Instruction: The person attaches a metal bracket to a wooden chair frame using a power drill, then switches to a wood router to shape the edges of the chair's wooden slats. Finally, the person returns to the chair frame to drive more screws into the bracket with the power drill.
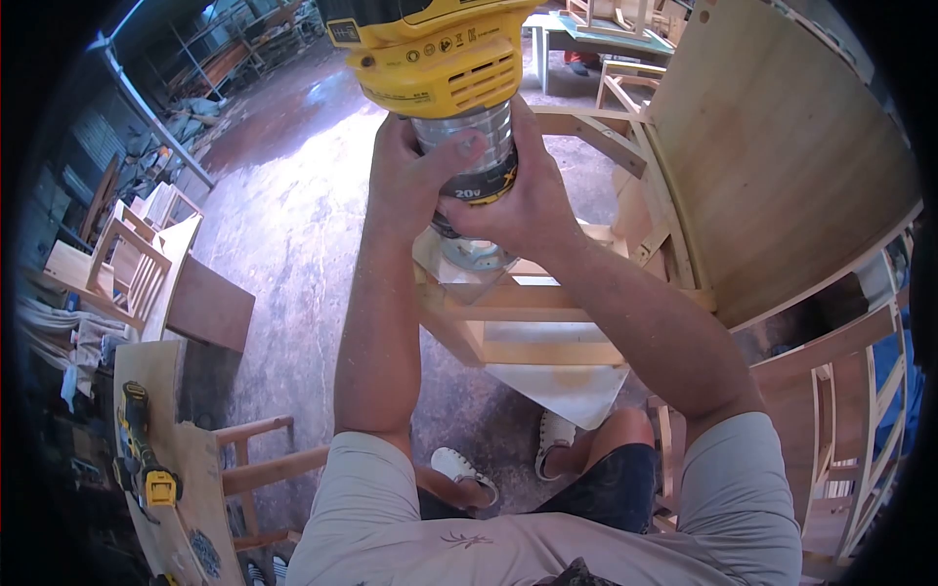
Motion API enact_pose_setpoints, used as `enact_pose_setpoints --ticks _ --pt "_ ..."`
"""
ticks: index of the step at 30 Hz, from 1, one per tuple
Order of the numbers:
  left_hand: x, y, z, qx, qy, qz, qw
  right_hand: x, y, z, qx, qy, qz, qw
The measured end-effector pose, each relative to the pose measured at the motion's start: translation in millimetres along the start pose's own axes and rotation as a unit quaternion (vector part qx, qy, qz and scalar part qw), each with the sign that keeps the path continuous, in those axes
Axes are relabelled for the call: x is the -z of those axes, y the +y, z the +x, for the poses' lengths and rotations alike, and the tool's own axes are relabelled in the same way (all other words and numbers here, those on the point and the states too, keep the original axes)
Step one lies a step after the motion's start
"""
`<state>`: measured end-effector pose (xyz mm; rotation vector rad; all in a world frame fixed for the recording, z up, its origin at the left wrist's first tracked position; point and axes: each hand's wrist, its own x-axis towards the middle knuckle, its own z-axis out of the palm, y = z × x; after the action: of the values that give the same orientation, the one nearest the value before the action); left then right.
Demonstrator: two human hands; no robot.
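Observation:
A yellow and black cordless trim router [445, 68] stands upright in front of me, its battery end cut off by the top of the view. My left hand [403, 181] is closed around the silver motor housing from the left, thumb across its front. From the right my right hand [518, 195] wraps the same housing, thumb near the "20V" label. Below the hands, the router's clear round base [479, 256] overlaps the near left corner of a light wooden frame [528, 301]. The cutter is hidden.
A large curved plywood panel [782, 146] rises at right beside the frame. On the left bench [181, 469] lies a yellow and black cordless tool [142, 439]. Wooden chair frames [127, 259] stand farther left, and a slatted wooden piece [840, 430] at lower right.

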<state>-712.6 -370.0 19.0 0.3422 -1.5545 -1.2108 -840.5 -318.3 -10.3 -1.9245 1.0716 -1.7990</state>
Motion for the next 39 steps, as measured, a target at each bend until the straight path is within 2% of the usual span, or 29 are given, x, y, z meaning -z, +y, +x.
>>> enact_pose_setpoints --ticks 14,17,28,39 --pt "2 3 -3 -0.001 0.012 -0.001 1.000 -5 2 -2 0.044 0.022 -0.028 0.998" --pt "3 4 -3 -0.006 -0.001 -0.018 1.000 -6 -1 -1 0.024 0.010 -0.036 0.999" --pt "10 0 -3 -0.035 -0.027 -0.015 0.999 -10 -1 -2 0.045 0.007 -0.058 0.997" --pt "15 -6 -2 -0.061 -0.016 0.025 0.998 -11 -6 -2 0.033 0.007 -0.094 0.995"
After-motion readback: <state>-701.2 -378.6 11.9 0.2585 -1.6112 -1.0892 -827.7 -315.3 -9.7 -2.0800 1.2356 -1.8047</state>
